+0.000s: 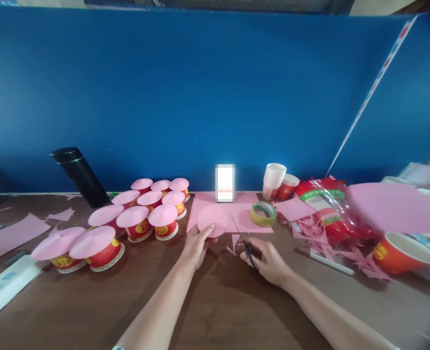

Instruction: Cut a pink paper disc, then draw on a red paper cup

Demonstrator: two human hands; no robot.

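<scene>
Between the thumb and fingers of my left hand [199,242] is a pink paper disc [212,219], held over a pink sheet [199,203]. My right hand [265,260] is closed round the handles of dark scissors [250,255], whose thin blades point up and left, just right of the disc. Small pink scraps [234,241] lie between the two hands. A roll of yellow-green tape [263,214] rests on the sheet's right part.
Several red cups [105,255] with pink conical tops stand left, near a black bottle [80,177] and a power strip [8,287]. To the right are white cups [274,180], a red plastic package [324,204], a white pen [331,263] and an orange cup [397,255].
</scene>
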